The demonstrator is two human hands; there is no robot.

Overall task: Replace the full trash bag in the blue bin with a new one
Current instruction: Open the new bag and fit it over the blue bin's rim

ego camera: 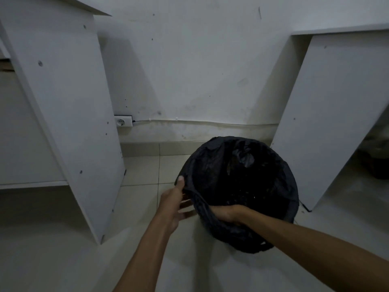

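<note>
While the bag [237, 186] lines the bin on the floor at 4 o'clock | its rim at 9 o'clock is pinched by the left hand [174, 203] | the 7 o'clock rim is gripped by the right hand [226, 213], judged for freeing the edge.
</note>
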